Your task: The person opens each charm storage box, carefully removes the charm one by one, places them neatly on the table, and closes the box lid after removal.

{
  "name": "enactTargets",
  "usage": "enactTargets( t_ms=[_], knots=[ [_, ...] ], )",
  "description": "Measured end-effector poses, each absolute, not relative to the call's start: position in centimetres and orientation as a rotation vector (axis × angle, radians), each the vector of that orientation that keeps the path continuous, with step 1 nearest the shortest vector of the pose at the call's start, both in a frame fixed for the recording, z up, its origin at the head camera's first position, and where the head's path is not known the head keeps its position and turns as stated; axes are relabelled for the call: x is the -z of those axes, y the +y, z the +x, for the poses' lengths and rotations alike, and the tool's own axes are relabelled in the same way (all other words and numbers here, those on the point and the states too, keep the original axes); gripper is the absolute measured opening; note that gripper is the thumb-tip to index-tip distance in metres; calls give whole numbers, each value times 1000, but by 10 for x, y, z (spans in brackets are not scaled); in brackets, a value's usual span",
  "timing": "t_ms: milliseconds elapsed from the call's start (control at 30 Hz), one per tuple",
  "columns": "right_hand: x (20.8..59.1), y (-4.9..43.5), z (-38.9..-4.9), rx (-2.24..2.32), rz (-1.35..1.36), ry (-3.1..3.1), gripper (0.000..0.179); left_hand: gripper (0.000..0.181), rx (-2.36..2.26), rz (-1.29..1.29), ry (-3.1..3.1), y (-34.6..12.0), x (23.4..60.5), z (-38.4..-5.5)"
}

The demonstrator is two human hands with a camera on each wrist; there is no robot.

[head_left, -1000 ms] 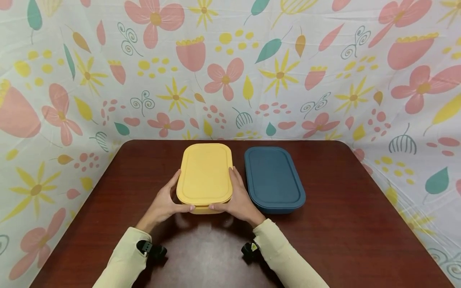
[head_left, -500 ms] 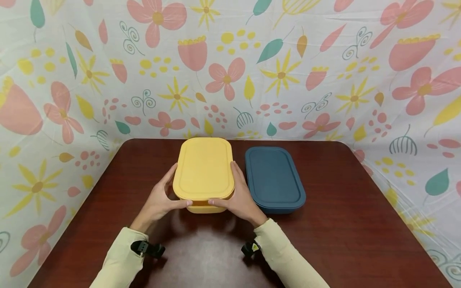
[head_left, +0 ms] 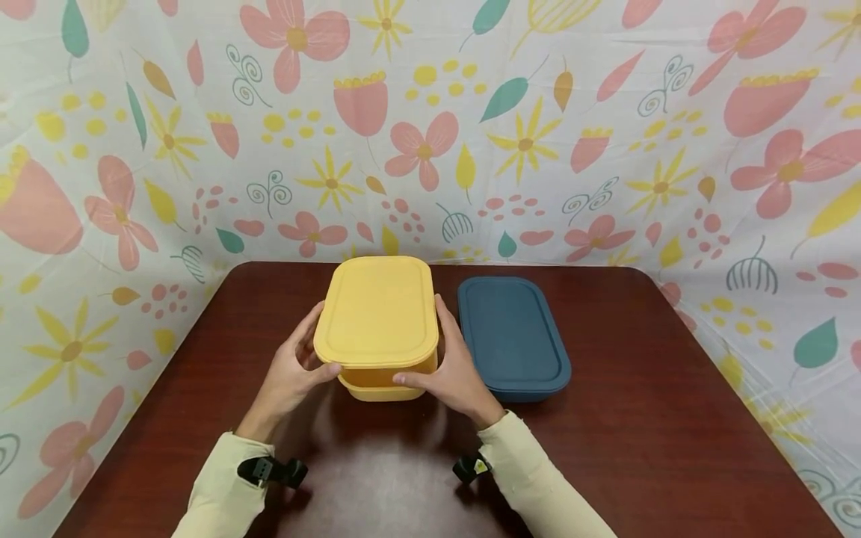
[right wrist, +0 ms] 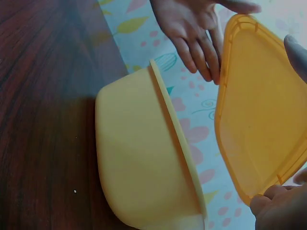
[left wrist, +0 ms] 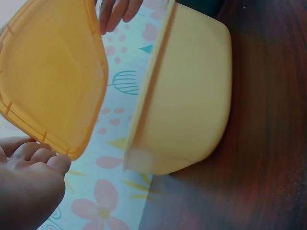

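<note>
A yellow lid is lifted off a yellow food container, with a gap showing between them at the near side. My left hand grips the lid by its left edge, thumb at the near corner. On the opposite edge, my right hand holds it too. From the left wrist, the lid's ribbed underside faces the camera, apart from the container, which stands on the table. The right wrist view also has the lid clear of the container's rim. The container's inside is mostly hidden.
A dark blue container with its lid on stands just right of the yellow one, close to my right hand. Underneath is a dark reddish-brown table. A floral cloth hangs behind the table and along its sides.
The yellow lid has risen off its container and come slightly toward me and left, both hands moving with it. The gap beneath has widened. The blue container stays put.
</note>
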State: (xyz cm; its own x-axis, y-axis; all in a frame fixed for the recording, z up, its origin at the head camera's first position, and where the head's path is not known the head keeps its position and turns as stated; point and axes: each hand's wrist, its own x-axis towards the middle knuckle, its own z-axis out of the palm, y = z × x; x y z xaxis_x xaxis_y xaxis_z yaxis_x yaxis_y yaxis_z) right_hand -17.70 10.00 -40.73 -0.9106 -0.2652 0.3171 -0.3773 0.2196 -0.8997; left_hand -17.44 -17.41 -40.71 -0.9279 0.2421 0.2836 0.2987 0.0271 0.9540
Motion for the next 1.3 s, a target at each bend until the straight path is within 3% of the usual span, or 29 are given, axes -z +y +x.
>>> enactTargets(
  t_ms=[167, 867, 1033, 1300],
  knots=[
    [406, 101, -176, -1854, 665, -2299, 122, 96, 2146, -599, -2123, -173, 405, -171],
    [404, 101, -178, -1698, 678, -2103, 63, 95, 2151, -603, -1971, -175, 394, -163],
    [403, 102, -178, -1748, 638, -2058, 54, 86, 2081, -582, -1993, -176, 392, -162],
    [397, 102, -175, -1779, 614, -2050, 48, 55, 1994, -592, -1942, -169, 386, -158]
  ],
)
